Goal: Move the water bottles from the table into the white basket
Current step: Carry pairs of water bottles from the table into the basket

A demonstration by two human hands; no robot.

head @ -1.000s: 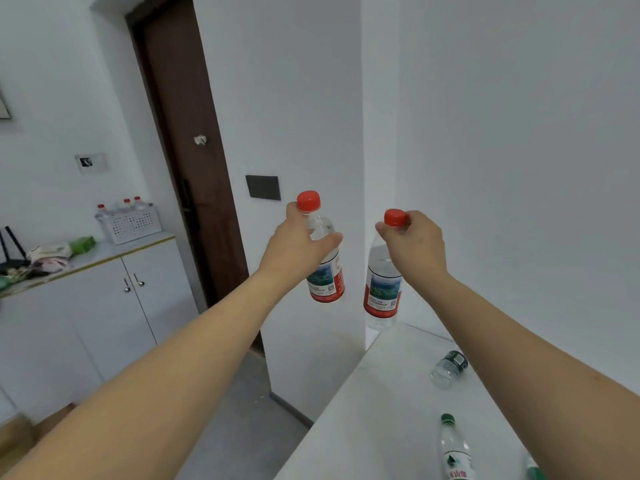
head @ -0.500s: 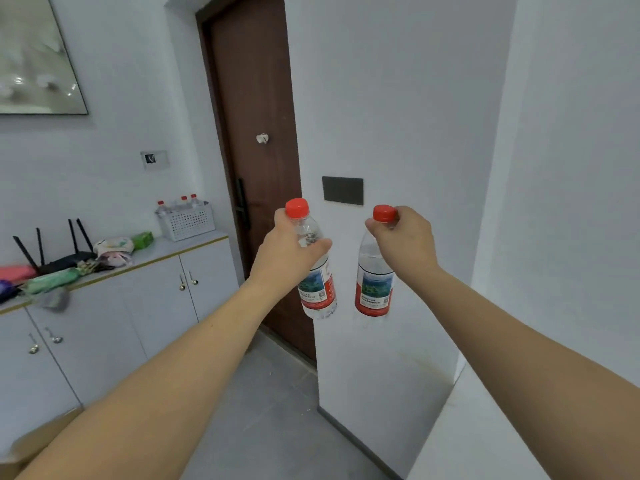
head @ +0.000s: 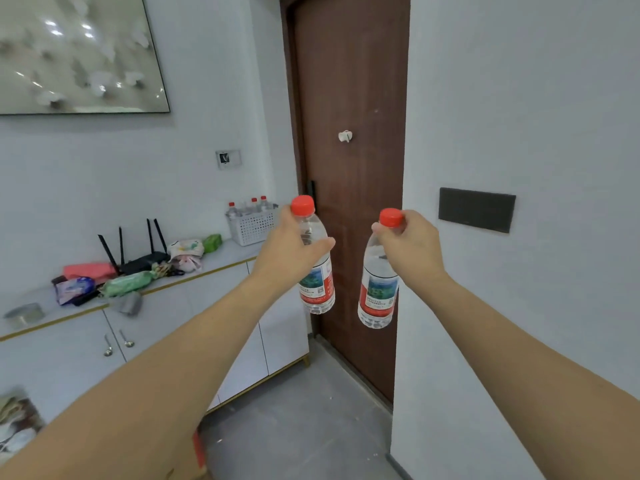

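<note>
**Two bottles held in the air**

Two red-capped water bottles are carried: the left bottle [head: 316, 271] is clasped in the left hand [head: 289, 249] grip, the right bottle [head: 377, 292] pinched near its neck by the right hand [head: 410, 245]. Beyond the left bottle, the white basket [head: 251, 227] is seen on the tabletop [head: 221, 255], three red caps showing inside, the router [head: 138, 258] left of it.

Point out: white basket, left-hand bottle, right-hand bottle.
white basket [head: 252, 227], head view, perforated front wall.
left-hand bottle [head: 318, 285], head view, label.
right-hand bottle [head: 378, 293], head view, label.

White walls [head: 519, 98], brown door [head: 349, 81], white cabinet [head: 69, 348], grey floor [head: 298, 427]
</note>
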